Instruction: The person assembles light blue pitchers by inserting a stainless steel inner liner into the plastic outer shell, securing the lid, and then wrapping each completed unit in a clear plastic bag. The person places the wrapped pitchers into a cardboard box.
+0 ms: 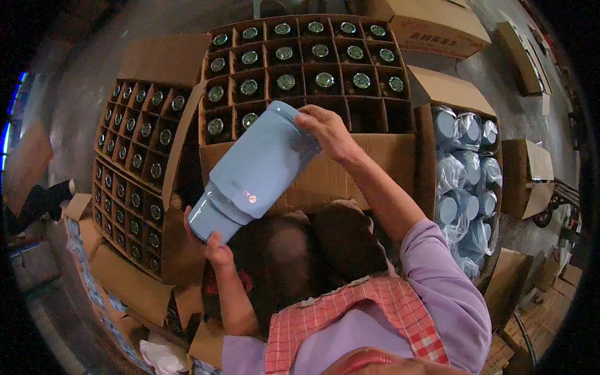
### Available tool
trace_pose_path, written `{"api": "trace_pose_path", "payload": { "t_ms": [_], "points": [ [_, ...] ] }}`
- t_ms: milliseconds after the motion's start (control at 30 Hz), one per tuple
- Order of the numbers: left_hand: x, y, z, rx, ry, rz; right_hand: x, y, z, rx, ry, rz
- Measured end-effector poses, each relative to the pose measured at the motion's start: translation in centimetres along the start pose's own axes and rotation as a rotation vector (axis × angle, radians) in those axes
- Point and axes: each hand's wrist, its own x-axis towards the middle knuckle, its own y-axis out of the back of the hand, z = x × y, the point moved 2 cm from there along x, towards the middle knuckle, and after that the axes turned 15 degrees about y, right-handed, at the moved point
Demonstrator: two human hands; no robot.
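A pale blue tumbler (pixel 257 165) is tilted in front of me, its wide end up and to the right and its narrow end down to the left. My right hand (pixel 328 130) grips the wide end, with the thumb and fingers around the rim. At the narrow end, my left hand (pixel 217 252) has its thumb on the near side, while most of its fingers are hidden behind the tumbler. Just beyond stands a cardboard box (pixel 300 139) split by dividers, with a shiny round-ended item in most cells. Some cells in its front row hold nothing visible.
Another divided box (pixel 164 181) of shiny round ends stands at the left. At the right, an open carton (pixel 426 159) holds pale blue tumblers (pixel 465 162) in clear plastic bags. A closed carton (pixel 437 28) lies at the far right, and a wheeled cart (pixel 556 203) sits beyond.
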Motion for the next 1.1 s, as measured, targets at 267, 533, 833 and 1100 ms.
{"api": "trace_pose_path", "payload": {
  "t_ms": [267, 533, 833, 1100],
  "points": [
    [-0.3, -5.2, 2.6, -0.143, 0.842, 0.041, 1.3, 5.0, 3.1, 0.049, 0.478, 0.015],
    [1.0, 0.0, 0.6, -0.203, 0.642, 0.118, 3.6, 12.5, 8.4, -1.56, 0.501, 0.148],
    [-0.9, -1.1, 3.3, -0.204, 0.464, 0.06, 7.8, 1.7, 17.2, -1.559, 0.321, -0.415],
    [-1.8, 3.0, 5.3, -0.288, 0.352, 0.08, 7.5, 2.5, -2.1, -1.147, 0.706, -0.366]
  ]
}}
